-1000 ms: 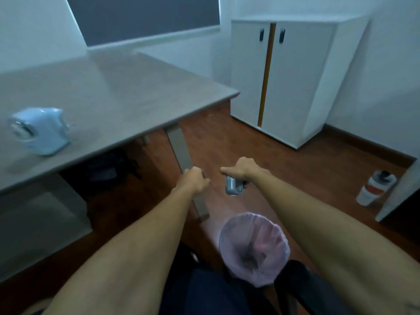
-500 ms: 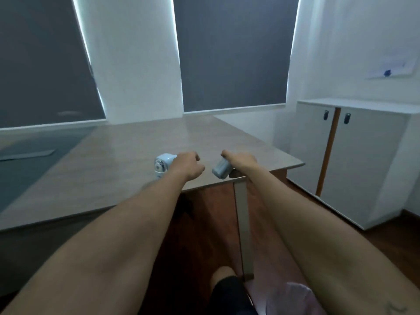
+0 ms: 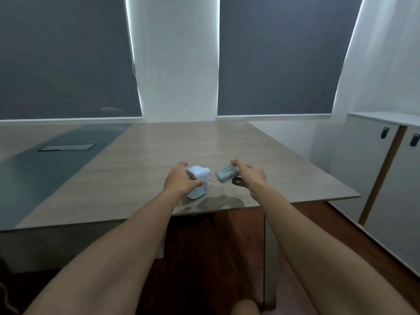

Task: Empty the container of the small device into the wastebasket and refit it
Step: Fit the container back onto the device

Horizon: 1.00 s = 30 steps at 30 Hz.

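Observation:
The small light-blue device (image 3: 198, 181) stands on the wooden table (image 3: 250, 155) near its front edge. My left hand (image 3: 180, 180) wraps around its left side and top, fingers curled on it. My right hand (image 3: 248, 177) holds the small translucent container (image 3: 226, 175) just above the table, a short gap to the right of the device, its open end turned toward the device. The wastebasket is out of view.
A white cabinet (image 3: 386, 173) with two dark handles stands to the right of the table. Dark window blinds (image 3: 272, 55) fill the wall behind. A dark inset panel (image 3: 66, 147) lies on the table's far left. My knee (image 3: 246, 308) shows at the bottom.
My view has swung up from the pink-lined wastebasket on the floor to the table. My left hand has closed on the device, and my right hand has carried the container up beside it.

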{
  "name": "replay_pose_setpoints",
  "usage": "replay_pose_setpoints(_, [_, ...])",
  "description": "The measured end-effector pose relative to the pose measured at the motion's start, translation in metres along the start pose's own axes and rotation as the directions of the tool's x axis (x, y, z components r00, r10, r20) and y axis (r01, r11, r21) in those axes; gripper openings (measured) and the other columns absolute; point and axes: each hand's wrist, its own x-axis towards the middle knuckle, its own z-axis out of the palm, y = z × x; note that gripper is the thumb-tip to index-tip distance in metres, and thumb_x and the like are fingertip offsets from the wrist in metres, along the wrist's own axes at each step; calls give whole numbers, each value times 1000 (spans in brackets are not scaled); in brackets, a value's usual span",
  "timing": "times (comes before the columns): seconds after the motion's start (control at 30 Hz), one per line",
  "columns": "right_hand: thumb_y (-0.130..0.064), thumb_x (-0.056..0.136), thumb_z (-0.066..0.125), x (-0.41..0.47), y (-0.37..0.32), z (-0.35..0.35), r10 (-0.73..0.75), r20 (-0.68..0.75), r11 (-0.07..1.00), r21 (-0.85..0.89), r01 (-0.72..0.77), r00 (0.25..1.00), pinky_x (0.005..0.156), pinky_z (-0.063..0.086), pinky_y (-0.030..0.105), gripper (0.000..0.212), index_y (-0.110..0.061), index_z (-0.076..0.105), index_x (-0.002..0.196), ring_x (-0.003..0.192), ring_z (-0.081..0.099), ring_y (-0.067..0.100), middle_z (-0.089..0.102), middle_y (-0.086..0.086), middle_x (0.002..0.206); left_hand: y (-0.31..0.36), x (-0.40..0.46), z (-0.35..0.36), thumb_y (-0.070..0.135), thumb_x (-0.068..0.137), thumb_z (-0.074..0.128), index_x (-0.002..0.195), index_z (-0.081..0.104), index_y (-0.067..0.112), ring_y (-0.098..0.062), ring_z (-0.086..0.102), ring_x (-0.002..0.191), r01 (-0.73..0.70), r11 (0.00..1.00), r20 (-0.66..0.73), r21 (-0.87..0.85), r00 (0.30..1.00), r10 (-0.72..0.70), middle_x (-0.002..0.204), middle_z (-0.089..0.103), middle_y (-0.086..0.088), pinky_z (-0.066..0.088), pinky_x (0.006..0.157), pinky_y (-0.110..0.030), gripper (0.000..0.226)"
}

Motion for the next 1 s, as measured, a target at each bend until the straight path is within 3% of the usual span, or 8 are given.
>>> replay_pose_setpoints(0.1, [-34,74,82,14,11,2,16,37,999,40,-17,999,74,63,38,41,-6,72,102,73,70,25,67,6,86,-9,8,12,40,64,85,139,44,17,-31,57,119,18,997,-37,-75,999,-21,132,59,-11,47,96,-38,89])
replay_pose_setpoints(0.27, [-28,82,78,26,14,17,46,132,986,152,-66,990,73,60,37,37,-1,69,105,75,68,28,68,17,97,-20,21,16,35,68,83,120,56,13,-28,63,104,103,942,-88,-320,987,-138,109,66,-9,49,84,-31,63])
replay_pose_setpoints(0.37, [-28,84,76,28,10,31,43,172,984,165,-72,984,71,60,37,28,-4,67,96,73,67,27,66,18,100,-28,28,7,47,61,80,114,59,14,-29,67,102,197,818,-35,-540,966,-255,113,68,-10,58,84,-43,66])
replay_pose_setpoints(0.43, [-28,84,76,27,9,41,41,193,985,160,-72,980,74,61,38,27,-5,65,95,74,67,27,66,18,102,-32,29,2,40,71,77,120,58,11,-33,67,104,230,728,21,-646,959,-284,118,65,-12,60,74,-48,60])
replay_pose_setpoints(0.53, [-31,84,77,25,11,55,27,223,987,151,-62,975,74,61,36,35,-3,67,105,78,70,26,68,17,109,-37,29,-5,29,82,72,114,60,8,-32,68,101,231,678,71,-698,964,-256,118,66,-15,61,66,-45,40])
replay_pose_setpoints(0.63, [-31,85,76,21,13,65,2,244,984,173,-46,970,72,59,34,40,-1,66,110,80,70,25,68,16,108,-41,27,-15,31,82,71,114,63,5,-32,68,98,223,635,94,-739,969,-231,117,67,-15,60,62,-40,41])
replay_pose_setpoints(0.77, [-29,84,77,13,13,75,0,267,979,198,-55,964,73,60,35,34,-3,64,103,76,67,24,65,16,104,-46,23,-33,30,82,71,107,65,7,-30,68,97,205,596,98,-776,973,-208,111,68,-13,58,56,-35,35])
replay_pose_setpoints(1.0, [-25,81,81,-6,9,98,-4,356,979,192,-70,934,76,61,38,31,-6,65,98,83,68,29,65,22,115,-63,10,-64,30,82,70,114,65,7,-28,67,91,169,576,48,-800,974,-219,105,68,-9,56,55,-33,39])
